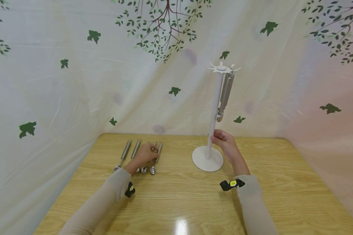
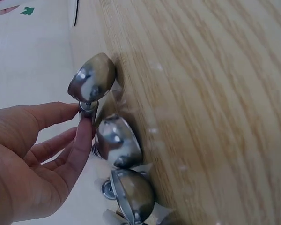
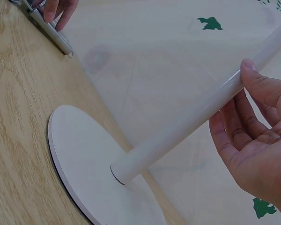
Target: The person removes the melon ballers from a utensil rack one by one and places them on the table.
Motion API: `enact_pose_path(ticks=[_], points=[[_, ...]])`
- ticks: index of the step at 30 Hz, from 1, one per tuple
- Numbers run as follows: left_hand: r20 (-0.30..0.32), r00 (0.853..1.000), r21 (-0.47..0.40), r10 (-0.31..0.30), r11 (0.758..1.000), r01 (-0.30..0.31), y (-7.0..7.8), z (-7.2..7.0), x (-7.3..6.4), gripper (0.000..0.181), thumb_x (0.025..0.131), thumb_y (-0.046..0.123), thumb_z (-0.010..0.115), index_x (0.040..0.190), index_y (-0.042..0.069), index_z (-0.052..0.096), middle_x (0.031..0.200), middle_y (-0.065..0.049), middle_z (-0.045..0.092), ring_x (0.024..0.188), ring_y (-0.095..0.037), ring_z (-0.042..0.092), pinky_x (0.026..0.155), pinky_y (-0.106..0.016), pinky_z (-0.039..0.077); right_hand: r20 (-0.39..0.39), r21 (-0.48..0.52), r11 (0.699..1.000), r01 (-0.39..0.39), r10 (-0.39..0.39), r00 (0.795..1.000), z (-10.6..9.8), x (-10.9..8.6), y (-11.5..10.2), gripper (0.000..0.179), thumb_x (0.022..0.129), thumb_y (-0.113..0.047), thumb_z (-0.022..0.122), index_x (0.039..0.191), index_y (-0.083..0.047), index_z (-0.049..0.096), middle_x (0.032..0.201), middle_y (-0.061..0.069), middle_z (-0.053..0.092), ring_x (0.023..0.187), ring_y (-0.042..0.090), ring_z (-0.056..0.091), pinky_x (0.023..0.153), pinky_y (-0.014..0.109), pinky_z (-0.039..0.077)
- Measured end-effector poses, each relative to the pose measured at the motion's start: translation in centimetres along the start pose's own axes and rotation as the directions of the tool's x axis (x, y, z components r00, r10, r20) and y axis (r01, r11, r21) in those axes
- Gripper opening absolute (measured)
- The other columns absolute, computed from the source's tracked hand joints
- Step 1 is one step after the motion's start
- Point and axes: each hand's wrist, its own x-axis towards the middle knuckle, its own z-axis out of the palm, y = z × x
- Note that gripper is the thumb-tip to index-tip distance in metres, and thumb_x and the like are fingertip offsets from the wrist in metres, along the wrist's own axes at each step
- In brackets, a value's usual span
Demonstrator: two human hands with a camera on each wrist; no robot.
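My left hand (image 1: 146, 153) pinches the handle of the rightmost metal scoop (image 1: 153, 170), which lies on the table. In the left wrist view the thumb and a finger meet on the handle just behind its round bowl (image 2: 92, 77). Beside it are more metal scoops (image 1: 125, 150), partly hidden by the hand. A white stand (image 1: 213, 120) with a round base (image 3: 84, 154) stands to the right. My right hand (image 1: 227, 147) grips its pole (image 3: 187, 119) low down, thumb on one side. From the stand's hooked top (image 1: 221, 68) hang metal utensils (image 1: 227, 89), overlapping so their number is unclear.
The wooden table (image 1: 176, 195) carries the row of scoops at left and the stand right of centre. A pale curtain (image 1: 135, 81) with leaf prints hangs behind the table's far edge and along both sides.
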Motion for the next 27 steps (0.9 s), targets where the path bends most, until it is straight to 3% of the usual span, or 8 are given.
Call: enact_pose_path(ticks=[7,16,27], points=[[0.055,0.997,-0.008,0.063,0.998,-0.063,-0.99,-0.66,0.35,0.026,0.088,0.004,0.076,0.11,-0.009,0.071,0.094,-0.021,0.074,0.07,-0.019,0.072,0.06,-0.026,0.06,0.003,0.001,1.0,-0.002,0.002,1.0,-0.02,0.05,0.05,0.036,0.1,-0.015,0.066,0.131,0.002,0.059,0.105,-0.012,0.07,0.103,0.009,0.065,0.098,0.024,0.055],[0.07,0.997,-0.047,0.033,0.998,-0.029,-1.15,-0.79,0.4,0.027,0.09,0.007,0.075,0.112,-0.009,0.071,0.093,-0.021,0.075,0.067,-0.018,0.073,0.059,-0.03,0.062,0.0,-0.014,1.0,-0.003,0.003,1.0,0.0,0.03,0.02,0.043,0.1,-0.015,0.066,0.135,0.007,0.054,0.105,-0.013,0.07,0.104,0.008,0.064,0.102,0.028,0.054],[0.05,0.999,-0.062,0.009,0.998,-0.005,-1.03,-0.53,0.25,0.027,0.088,0.006,0.075,0.11,-0.009,0.072,0.088,-0.02,0.076,0.063,-0.018,0.072,0.058,-0.031,0.062,-0.01,-0.009,1.0,-0.014,0.014,1.0,0.01,-0.01,0.06,0.036,0.099,-0.017,0.067,0.13,0.001,0.06,0.105,-0.012,0.071,0.103,0.009,0.065,0.102,0.03,0.055]])
